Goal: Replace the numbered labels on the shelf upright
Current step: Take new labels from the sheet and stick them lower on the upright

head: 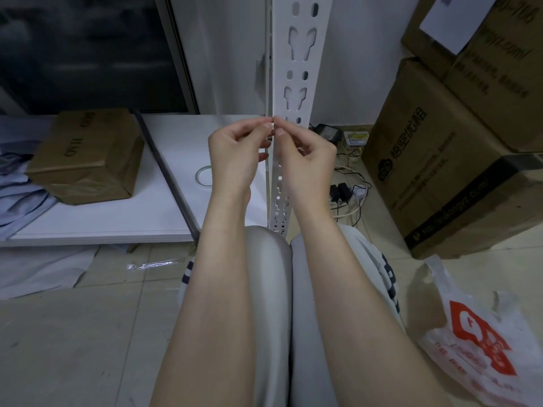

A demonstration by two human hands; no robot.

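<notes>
The label, small and white, sits at the front edge of the upright, at its middle height. The left hand and right hand each pinch it between thumb and forefinger. It should be held taut and square to the edge before being pressed on. Counted: one label, one upright, one tape roll, one bag, one box at left, and at least three stacked boxes at right.

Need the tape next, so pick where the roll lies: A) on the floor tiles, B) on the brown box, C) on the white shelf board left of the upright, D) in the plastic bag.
C: the tape roll lies flat on the white shelf board, between the brown box and the left hand.
</notes>
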